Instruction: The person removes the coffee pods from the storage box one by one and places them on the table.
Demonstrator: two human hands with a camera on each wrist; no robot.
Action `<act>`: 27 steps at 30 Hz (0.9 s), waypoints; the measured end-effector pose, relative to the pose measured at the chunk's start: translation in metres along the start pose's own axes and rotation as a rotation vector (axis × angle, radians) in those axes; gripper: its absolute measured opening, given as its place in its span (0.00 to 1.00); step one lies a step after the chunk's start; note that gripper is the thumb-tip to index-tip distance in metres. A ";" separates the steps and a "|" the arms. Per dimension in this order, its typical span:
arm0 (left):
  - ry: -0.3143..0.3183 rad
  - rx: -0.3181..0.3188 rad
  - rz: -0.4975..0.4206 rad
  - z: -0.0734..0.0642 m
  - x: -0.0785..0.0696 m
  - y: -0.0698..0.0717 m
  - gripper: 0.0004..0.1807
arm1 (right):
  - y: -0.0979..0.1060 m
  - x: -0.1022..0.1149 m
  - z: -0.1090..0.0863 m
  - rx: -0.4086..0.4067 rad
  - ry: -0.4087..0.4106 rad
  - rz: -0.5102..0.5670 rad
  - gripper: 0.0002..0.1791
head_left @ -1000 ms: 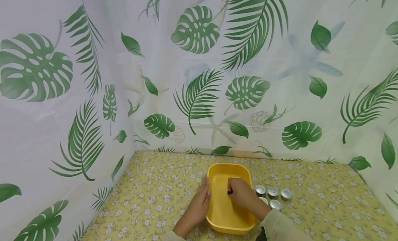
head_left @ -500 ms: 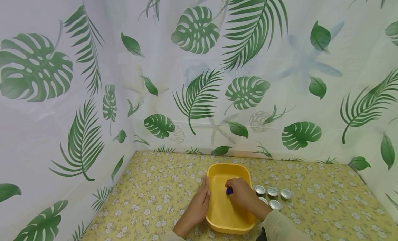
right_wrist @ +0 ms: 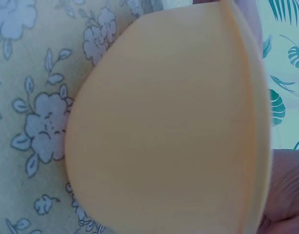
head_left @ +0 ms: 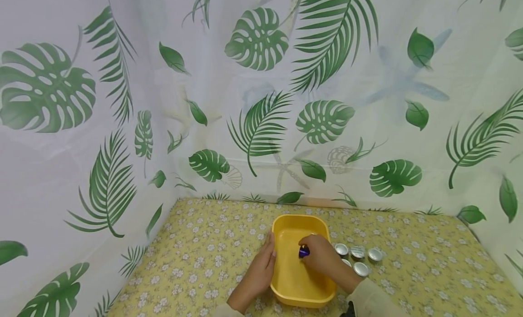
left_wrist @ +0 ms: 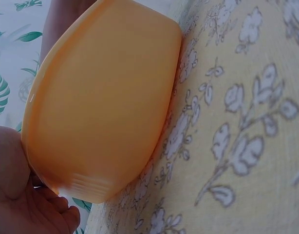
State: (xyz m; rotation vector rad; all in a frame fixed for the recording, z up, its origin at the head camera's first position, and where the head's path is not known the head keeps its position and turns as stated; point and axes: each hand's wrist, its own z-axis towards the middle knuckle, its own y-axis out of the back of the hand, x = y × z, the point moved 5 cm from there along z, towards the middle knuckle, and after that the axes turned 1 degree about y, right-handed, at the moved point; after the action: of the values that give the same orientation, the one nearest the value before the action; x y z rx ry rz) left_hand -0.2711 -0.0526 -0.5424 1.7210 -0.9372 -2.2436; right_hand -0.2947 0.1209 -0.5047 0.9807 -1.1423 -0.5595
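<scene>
In the head view, a yellow plastic basin point(head_left: 300, 289) lies lengthwise before me on the cloth. My left hand point(head_left: 259, 268) rests against its left outer side, with long, nearly straight fingers along the wall. Inside the basin, my right hand point(head_left: 320, 257) pinches a small shiny purple-blue object point(head_left: 304, 251), whose kind I cannot tell since the fingers cover most of it. In the left wrist view, the left hand point(left_wrist: 28, 195) touches the rim of the basin point(left_wrist: 110, 97). The basin wall point(right_wrist: 164, 122) hides most of the right hand point(right_wrist: 288, 192) in the right wrist view.
Several small round silver-topped containers point(head_left: 361, 269) stand just right of the basin, close by the right forearm. Yellow flowered cloth point(head_left: 204, 262) covers the table. White leaf-printed sheets point(head_left: 261, 194) enclose its back and sides.
More of the purple-blue object shows below the right fingers, as the right hand has turned slightly over the basin floor. Left hand and basin have stayed in place.
</scene>
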 end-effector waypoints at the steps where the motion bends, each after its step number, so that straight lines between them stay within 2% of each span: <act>1: 0.002 0.000 0.002 0.000 0.000 0.000 0.30 | 0.000 0.000 0.000 0.003 0.002 0.007 0.17; 12: -0.001 -0.007 0.013 -0.002 0.000 0.000 0.30 | 0.005 -0.003 -0.008 0.002 -0.036 0.061 0.19; 20: -0.015 -0.006 0.010 -0.001 0.000 0.000 0.30 | 0.016 0.002 -0.014 0.011 -0.094 0.048 0.20; 27: -0.026 -0.006 0.003 0.000 -0.001 0.000 0.30 | 0.019 -0.002 -0.018 -0.017 -0.106 0.089 0.20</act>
State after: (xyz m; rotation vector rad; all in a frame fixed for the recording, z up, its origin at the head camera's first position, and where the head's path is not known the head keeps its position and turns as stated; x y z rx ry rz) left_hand -0.2705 -0.0521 -0.5422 1.6916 -0.9371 -2.2697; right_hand -0.2806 0.1382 -0.4905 0.8896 -1.2672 -0.5532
